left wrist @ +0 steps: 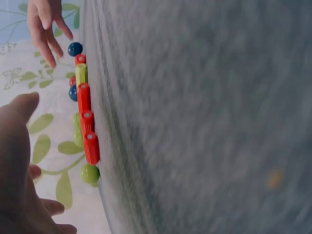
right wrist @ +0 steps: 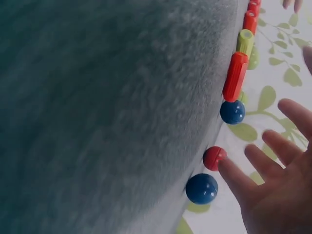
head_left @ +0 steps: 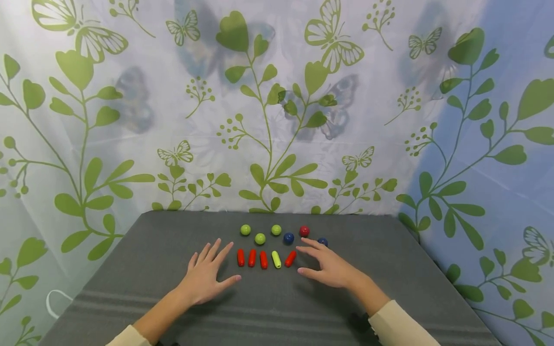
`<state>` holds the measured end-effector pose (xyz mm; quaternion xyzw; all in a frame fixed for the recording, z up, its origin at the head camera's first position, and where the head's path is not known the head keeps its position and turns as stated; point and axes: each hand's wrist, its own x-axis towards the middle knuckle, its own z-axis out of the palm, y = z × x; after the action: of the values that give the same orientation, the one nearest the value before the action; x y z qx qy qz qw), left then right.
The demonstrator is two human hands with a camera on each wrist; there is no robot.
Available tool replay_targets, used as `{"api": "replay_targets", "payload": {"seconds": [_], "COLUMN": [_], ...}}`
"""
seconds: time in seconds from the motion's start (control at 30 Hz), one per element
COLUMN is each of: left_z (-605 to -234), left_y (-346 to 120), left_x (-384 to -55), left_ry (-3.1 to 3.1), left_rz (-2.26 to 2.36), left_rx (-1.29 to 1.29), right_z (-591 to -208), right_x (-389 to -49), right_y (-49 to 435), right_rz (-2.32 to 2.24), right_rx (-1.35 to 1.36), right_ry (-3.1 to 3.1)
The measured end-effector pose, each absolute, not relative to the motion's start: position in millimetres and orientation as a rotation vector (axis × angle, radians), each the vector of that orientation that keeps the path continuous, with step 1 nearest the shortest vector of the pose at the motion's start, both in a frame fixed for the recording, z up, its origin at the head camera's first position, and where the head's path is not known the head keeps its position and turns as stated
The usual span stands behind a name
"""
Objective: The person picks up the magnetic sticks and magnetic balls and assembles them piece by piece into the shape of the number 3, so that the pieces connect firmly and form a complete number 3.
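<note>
My left hand (head_left: 204, 278) hovers with spread fingers over the grey tabletop, left of a row of small ribbed sticks. In that row lie red sticks (head_left: 252, 258), a yellow-green stick (head_left: 276, 259) and a tilted red stick (head_left: 290, 258) at the right end. My right hand (head_left: 332, 265), fingers apart and holding nothing, is to the right of the row and partly covers a blue ball (head_left: 322, 241). Behind the sticks sit green balls (head_left: 259, 239), another blue ball (head_left: 288, 238) and a red ball (head_left: 304, 231). Both wrist views show relaxed, extended fingers.
A grey cloth-covered table (head_left: 242, 312) spans the space under the hands. Behind it hangs a white curtain (head_left: 199, 125) with green leaves and butterflies, which continues along both sides. A white loop (head_left: 53, 303) shows at the table's left edge.
</note>
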<state>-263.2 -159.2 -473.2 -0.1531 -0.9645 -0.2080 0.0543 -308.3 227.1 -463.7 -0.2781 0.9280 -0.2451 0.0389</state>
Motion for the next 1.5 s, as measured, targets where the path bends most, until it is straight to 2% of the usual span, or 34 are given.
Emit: {"api": "replay_targets", "payload": {"seconds": [0.47,0.9,1.5], "left_z": [-476,-475,-478], "left_y": [-151,-158,-151], "left_x": [-254,-241,-226], "left_ry": [-2.922,-2.851,-2.816], "left_rz": [-0.941,-1.035,-1.179], "left_rx": [-0.547,-0.802,-0.885], "right_z": [-474,-480,-479], "right_x": [-335,-362,-365], "right_y": [212,200,202], "right_rz": [-1.070,-0.975,-0.962], "right_rx": [-0.870,-0.793,-0.706], "right_ry": [2.692,2.742,2.696]}}
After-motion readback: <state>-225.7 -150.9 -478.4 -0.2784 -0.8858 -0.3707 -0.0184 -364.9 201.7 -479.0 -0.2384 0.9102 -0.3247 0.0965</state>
